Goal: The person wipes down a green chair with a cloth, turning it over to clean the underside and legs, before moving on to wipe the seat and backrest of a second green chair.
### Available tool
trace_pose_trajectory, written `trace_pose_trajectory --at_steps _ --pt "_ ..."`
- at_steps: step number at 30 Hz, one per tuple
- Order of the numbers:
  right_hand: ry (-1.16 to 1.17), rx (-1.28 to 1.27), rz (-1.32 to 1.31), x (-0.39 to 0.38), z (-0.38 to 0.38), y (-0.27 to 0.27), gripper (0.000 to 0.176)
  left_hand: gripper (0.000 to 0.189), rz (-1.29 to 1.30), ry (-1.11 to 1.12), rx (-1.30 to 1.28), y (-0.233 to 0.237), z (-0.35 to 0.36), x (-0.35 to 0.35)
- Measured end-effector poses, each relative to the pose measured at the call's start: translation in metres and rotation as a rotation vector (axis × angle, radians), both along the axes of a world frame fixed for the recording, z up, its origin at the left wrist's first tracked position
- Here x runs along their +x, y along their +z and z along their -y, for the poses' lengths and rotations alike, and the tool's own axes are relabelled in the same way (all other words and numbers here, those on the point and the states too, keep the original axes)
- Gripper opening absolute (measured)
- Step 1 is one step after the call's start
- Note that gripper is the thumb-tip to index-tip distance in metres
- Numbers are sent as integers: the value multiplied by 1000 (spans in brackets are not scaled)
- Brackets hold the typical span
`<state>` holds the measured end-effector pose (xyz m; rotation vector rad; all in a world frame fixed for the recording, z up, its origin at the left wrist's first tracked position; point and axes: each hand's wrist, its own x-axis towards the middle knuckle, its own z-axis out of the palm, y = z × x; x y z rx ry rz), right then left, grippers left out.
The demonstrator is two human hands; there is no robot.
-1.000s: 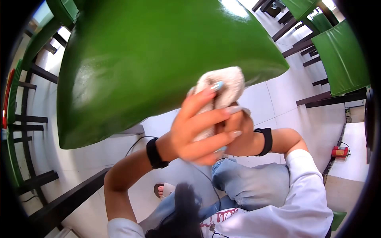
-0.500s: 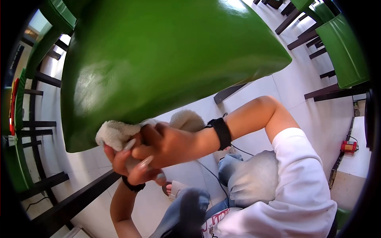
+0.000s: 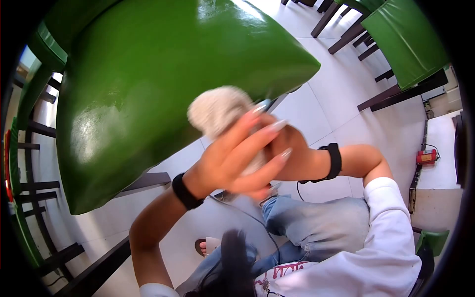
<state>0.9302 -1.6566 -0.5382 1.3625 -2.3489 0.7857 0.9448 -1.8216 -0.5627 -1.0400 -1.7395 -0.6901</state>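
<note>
A cream-coloured cloth (image 3: 217, 111), bunched up and fluffy, sits between my two hands in front of the green padded seat (image 3: 163, 74). My left hand (image 3: 230, 161) is closed on it from the left, its long-nailed fingers reaching across toward the other hand. Behind those fingers, my right hand (image 3: 292, 151) grips the cloth from the right; its fingertips are partly hidden. Slight motion blur softens both hands and the cloth. Each wrist wears a black band.
Other green chairs with dark wooden legs stand at the right (image 3: 405, 44) and along the left side. A red object (image 3: 426, 157) with a cord lies by the right wall. A cable (image 3: 242, 213) runs past my legs over the pale tiled floor (image 3: 316, 119).
Both hands have moved up and right with the cloth, away from the seat's lower left edge. My left hand now crosses in front of my right hand. The view has shifted slightly.
</note>
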Motion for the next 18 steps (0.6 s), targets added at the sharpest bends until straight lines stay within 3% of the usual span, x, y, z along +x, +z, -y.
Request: trace_pose_trajectory --at_steps 5,8,10,11,12,15,16,18 --pt "-230 -23 196 -13 -55 -2 69 42 190 -253 -13 34 -46 -31" --pt "-214 -62 9 -20 -77 32 72 42 211 -278 -3 46 -56 -31" --pt "-238 -161 -205 -37 -92 41 66 46 41 -13 -9 55 -46 -27" --pt "-278 -186 -186 -46 -97 46 63 49 -39 117 -16 61 -39 -23" --pt "-317 -211 -167 -55 -101 51 60 54 54 210 -14 67 -30 -16" --pt "-200 -264 171 -73 -84 52 49 58 285 584 -319 86 -7 -6" --pt "-197 -308 219 -75 -75 52 45 57 303 718 -401 84 -4 -6" --pt "-267 -320 313 -80 -61 59 38 53 204 781 -458 69 0 -11"
